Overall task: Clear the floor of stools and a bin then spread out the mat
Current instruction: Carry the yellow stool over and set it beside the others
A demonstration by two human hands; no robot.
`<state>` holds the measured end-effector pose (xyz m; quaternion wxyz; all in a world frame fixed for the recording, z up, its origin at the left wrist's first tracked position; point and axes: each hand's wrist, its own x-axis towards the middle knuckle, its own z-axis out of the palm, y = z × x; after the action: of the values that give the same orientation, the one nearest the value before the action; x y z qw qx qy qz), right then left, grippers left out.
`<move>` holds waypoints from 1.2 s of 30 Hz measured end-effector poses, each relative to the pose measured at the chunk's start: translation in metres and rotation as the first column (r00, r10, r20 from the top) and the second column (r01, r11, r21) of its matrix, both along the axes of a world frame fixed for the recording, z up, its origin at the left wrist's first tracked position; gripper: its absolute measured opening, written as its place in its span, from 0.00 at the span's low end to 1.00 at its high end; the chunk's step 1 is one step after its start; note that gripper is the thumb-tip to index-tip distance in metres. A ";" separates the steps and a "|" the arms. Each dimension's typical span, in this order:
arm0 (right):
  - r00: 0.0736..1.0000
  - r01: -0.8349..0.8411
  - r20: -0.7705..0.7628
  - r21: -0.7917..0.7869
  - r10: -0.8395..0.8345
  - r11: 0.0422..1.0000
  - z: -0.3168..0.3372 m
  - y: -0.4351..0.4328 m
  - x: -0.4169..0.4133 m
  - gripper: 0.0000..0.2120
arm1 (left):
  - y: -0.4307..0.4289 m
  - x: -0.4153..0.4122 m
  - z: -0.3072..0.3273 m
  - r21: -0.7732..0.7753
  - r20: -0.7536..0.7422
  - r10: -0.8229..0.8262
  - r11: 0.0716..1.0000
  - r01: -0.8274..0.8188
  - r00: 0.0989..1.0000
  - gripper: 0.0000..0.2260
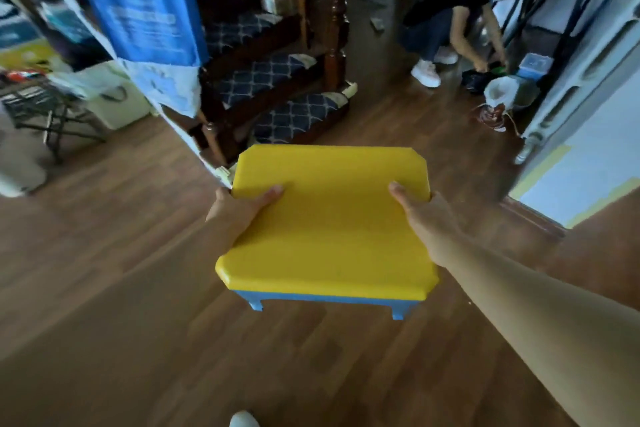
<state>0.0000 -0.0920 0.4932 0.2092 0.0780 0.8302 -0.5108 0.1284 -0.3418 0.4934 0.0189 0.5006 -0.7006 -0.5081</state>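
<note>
A small rectangular plastic stool with a yellow seat and pale blue legs (pixel 329 218) is being carried in mid-air above the brown wood-plank floor (pixel 121 270), its seat facing up and tilting slightly towards the camera. Two of its blue legs are showing under the near edge, clear of the boards.

The left hand (pixel 235 211) is grasping the stool's left side, with the thumb lying across the yellow top and the other fingers going out of sight beneath the rim. The right hand (pixel 426 215) is grasping the right side in the same way (thumb on top, remaining fingers hidden under the edge), and its bare forearm is stretching in from the lower right corner.

Just beyond the stool, a dark wooden staircase with navy patterned carpet treads (pixel 277 80) is rising towards the top of the view, with a turned wooden post (pixel 337 10) at its right side. A blue printed banner (pixel 145 0) is hanging at the upper left. At the upper right, well apart from the stool, another person in dark clothes and white shoes (pixel 446 24) is crouching over items on the floor, near a round white-lined container (pixel 500 92). The tip of a pale shoe (pixel 242 420) is peeking in at the bottom edge.
</note>
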 end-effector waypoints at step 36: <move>0.637 -0.764 -0.029 0.102 0.770 0.637 -0.022 -0.818 0.127 0.45 | -0.623 0.277 -0.019 0.075 -0.061 0.766 0.643 -0.763 0.640 0.49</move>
<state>0.1271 -0.9095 0.4716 0.3738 -0.2912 0.8114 -0.3423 0.4049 -0.9645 0.4742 0.2514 0.7273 -0.4112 -0.4886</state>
